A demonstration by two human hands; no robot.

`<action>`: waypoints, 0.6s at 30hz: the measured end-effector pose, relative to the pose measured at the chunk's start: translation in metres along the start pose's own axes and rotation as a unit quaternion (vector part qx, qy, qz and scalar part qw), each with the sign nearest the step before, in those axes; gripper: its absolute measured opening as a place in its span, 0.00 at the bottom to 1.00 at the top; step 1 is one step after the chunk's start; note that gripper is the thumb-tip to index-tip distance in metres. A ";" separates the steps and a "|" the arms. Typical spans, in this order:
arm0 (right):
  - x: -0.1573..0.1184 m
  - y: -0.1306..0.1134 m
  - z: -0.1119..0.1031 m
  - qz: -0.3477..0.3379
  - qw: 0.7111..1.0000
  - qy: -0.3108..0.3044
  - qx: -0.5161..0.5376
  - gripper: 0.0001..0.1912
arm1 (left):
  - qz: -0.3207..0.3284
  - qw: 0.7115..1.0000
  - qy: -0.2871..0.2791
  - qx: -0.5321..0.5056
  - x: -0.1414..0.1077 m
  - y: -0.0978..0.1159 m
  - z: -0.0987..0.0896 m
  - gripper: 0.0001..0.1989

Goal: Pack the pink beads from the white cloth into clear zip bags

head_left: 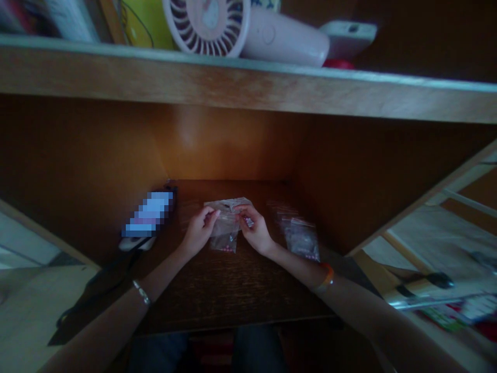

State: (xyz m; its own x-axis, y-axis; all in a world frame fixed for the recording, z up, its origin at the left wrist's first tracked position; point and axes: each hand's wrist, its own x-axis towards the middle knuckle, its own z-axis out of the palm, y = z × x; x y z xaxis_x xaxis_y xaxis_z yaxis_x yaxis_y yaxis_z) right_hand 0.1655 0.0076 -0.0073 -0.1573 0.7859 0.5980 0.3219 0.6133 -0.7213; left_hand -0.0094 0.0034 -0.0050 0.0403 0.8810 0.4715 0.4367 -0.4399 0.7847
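My left hand [202, 226] pinches the upper left edge of a small clear zip bag [223, 239] between thumb and fingers. On its other side, my right hand [254, 226] grips the bag near its top right. Small pink beads [229, 249] lie in the bottom of this bag. Behind both hands is another piece of clear plastic [228, 202], partly covered by the fingers. More filled zip bags [302, 238] lie on the wooden surface to the right of my right hand, with pinkish bits at the bottom of the front one.
A phone [149, 213] with a lit, blurred-out screen leans at the left, a dark cable near it. Wooden panels enclose the brown desk surface [217, 295]. Overhead, a shelf edge [248, 85] carries a pink handheld fan [248, 31] and a pale device [349, 39].
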 end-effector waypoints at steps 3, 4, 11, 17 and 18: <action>0.001 -0.001 -0.002 0.012 1.000 0.002 0.017 0.07 | -0.012 1.000 -0.017 -0.016 0.000 0.000 0.000 0.12; 0.001 -0.001 -0.003 0.014 1.000 -0.001 0.024 0.08 | -0.018 0.999 -0.025 -0.024 0.000 0.000 0.000 0.12; -0.001 -0.002 -0.003 0.041 0.995 -0.078 0.043 0.11 | 0.010 0.993 -0.109 -0.043 -0.002 0.006 0.004 0.10; -0.002 -0.004 -0.002 0.016 0.993 -0.103 0.047 0.12 | 0.029 0.992 -0.120 -0.015 -0.002 0.007 0.001 0.10; -0.002 -0.003 -0.002 0.011 0.993 -0.103 0.053 0.12 | 0.029 0.992 -0.121 -0.013 -0.002 0.008 0.001 0.10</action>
State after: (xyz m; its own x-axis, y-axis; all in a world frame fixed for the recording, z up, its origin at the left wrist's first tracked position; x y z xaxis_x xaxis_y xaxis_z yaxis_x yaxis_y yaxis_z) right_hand 0.1667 0.0039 -0.0059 -0.3428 0.7917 0.5056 0.2288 0.5924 -0.7725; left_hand -0.0056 -0.0017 -0.0002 0.2804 0.8689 0.4080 0.4044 -0.4924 0.7707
